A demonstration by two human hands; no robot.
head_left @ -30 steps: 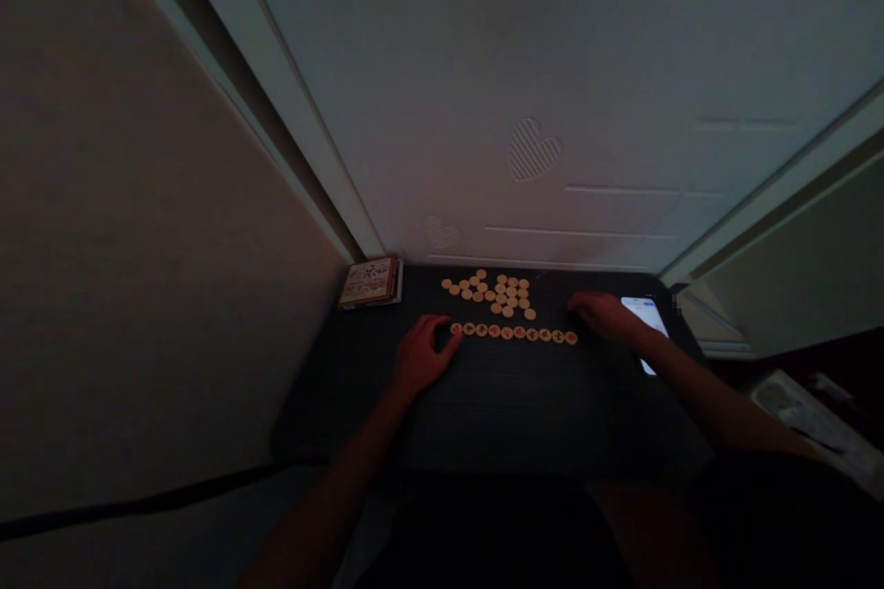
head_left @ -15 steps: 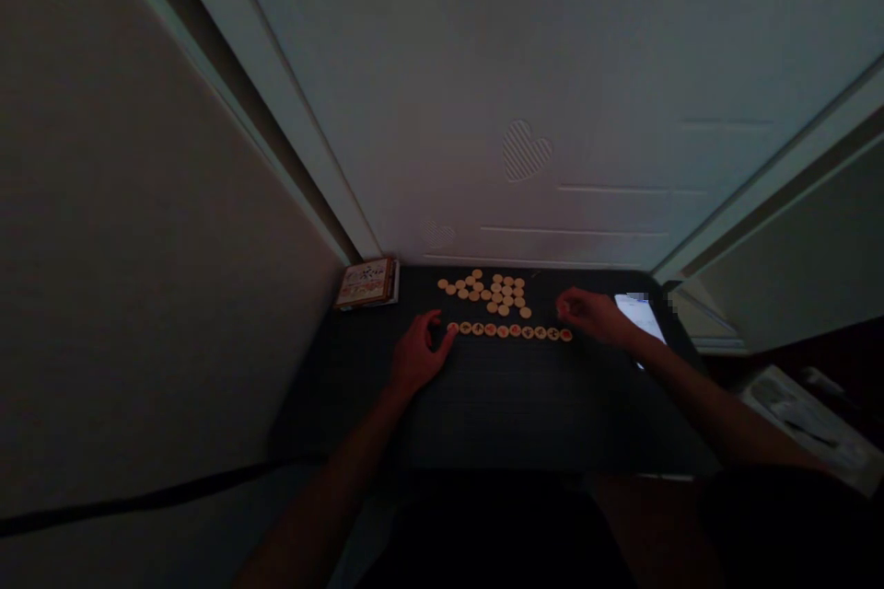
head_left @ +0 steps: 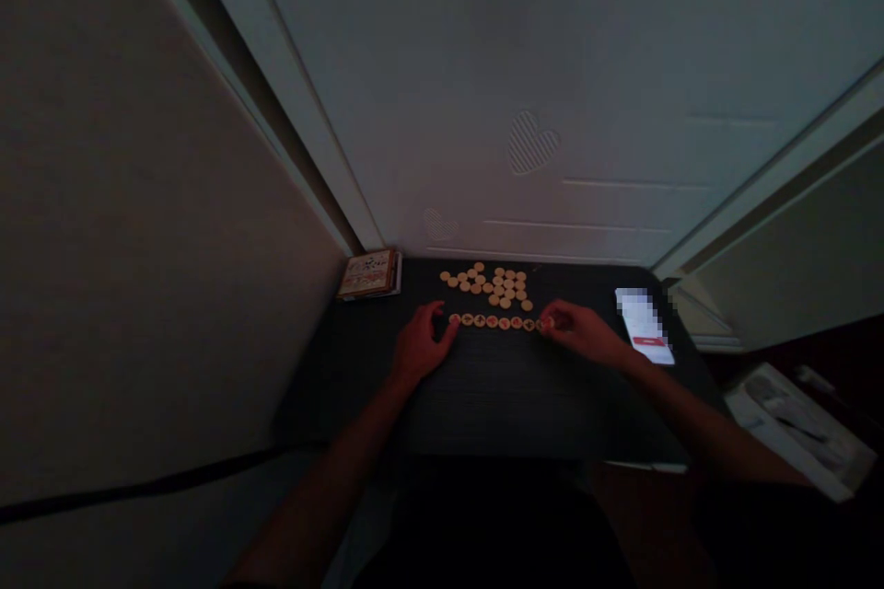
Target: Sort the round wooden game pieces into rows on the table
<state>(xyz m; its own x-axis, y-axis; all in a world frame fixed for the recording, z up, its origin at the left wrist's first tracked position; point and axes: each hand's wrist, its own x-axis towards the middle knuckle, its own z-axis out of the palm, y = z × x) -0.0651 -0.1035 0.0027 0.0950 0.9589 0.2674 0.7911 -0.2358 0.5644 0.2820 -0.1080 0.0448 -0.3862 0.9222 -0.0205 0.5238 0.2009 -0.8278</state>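
Right hand (head_left: pixel 584 332) has reached the disc row (head_left: pixel 493 322)

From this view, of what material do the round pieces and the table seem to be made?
Round pieces: probably wood, smooth and matt, judging by their even tan colour, though plastic is possible.
Table: perhaps wood-effect laminate, dark with low sheen; faint streaks cross it, but dim light leaves this open.

The near tabletop (head_left: pixel 483 396) gives passage; beyond, loose discs (head_left: pixel 509 284) obstruct.
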